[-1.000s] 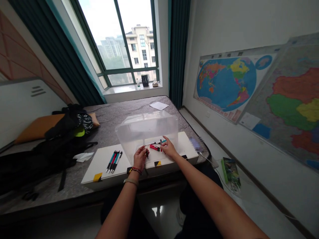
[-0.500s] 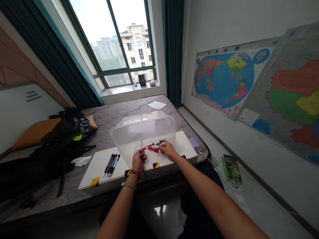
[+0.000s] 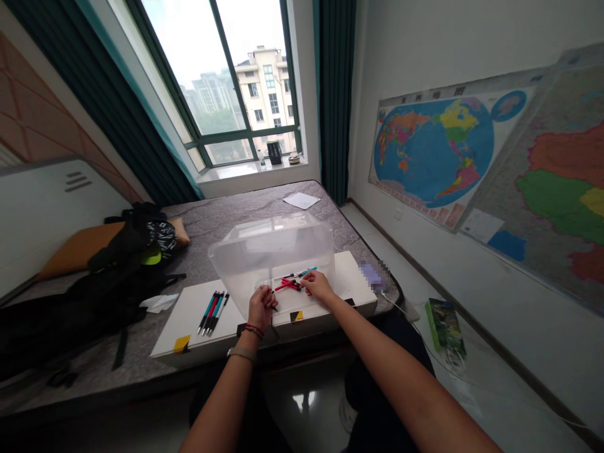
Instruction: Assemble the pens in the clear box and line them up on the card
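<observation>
A clear plastic bin (image 3: 274, 248) lies on its side on a white box, its open side facing me. At its mouth is a small cluster of red and black pen parts (image 3: 289, 284), with a teal pen piece (image 3: 309, 270) behind. My left hand (image 3: 262, 305) is curled at the left of this cluster, and a slim dark pen part (image 3: 274, 308) pokes out below its fingers. My right hand (image 3: 316, 285) is pinched at the cluster's right edge; its fingers hide what they hold. Several assembled pens (image 3: 212, 313) lie side by side to the left.
The white box (image 3: 182, 314) rests on a grey mattress (image 3: 212, 220). A pixelated device (image 3: 372, 277) with a white cable lies to the right. Black bags (image 3: 61, 308) and a tissue (image 3: 159, 303) are on the left; a green box (image 3: 445, 327) sits on the floor.
The red parts between my hands have shifted, and a thin red piece now reaches toward my left fingers. Both hands stay near the bin's mouth. The view has turned slightly left.
</observation>
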`<state>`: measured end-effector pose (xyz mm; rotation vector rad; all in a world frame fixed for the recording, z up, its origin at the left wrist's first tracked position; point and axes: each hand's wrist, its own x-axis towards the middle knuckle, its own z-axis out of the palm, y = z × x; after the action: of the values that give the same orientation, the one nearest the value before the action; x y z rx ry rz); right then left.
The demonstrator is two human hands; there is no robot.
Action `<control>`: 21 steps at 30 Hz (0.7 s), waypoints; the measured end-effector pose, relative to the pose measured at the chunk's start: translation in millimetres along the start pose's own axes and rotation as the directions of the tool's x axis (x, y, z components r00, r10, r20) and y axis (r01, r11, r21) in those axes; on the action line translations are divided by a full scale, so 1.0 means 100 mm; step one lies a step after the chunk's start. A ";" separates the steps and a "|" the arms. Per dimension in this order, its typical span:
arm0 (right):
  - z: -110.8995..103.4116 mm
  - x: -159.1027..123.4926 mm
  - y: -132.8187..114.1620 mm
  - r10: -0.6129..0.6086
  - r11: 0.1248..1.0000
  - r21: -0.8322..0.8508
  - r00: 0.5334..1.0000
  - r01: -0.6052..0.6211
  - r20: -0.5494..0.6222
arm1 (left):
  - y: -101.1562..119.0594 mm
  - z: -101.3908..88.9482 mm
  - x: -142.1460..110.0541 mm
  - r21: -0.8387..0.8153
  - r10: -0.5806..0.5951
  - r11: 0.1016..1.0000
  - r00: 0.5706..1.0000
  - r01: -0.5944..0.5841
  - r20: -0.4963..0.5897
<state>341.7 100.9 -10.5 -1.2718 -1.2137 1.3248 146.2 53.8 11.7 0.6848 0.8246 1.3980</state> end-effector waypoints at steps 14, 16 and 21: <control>-0.07 0.00 0.02 -0.024 1.000 0.011 0.994 0.022 0.103 | -0.01 -0.02 -0.04 -0.149 0.038 0.988 0.999 -0.039 -0.006; -0.06 -0.01 0.01 -0.030 0.999 0.018 0.994 0.028 0.108 | -0.01 -0.02 -0.04 -0.175 0.038 0.984 0.999 -0.042 -0.022; -0.06 -0.03 -0.01 -0.036 0.999 0.039 0.994 0.032 0.104 | -0.02 -0.07 -0.02 -0.215 0.033 0.976 0.999 -0.039 -0.028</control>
<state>347.8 98.3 -8.7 -1.1626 -1.2721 1.3976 141.6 50.8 6.8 0.5183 0.6697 1.5055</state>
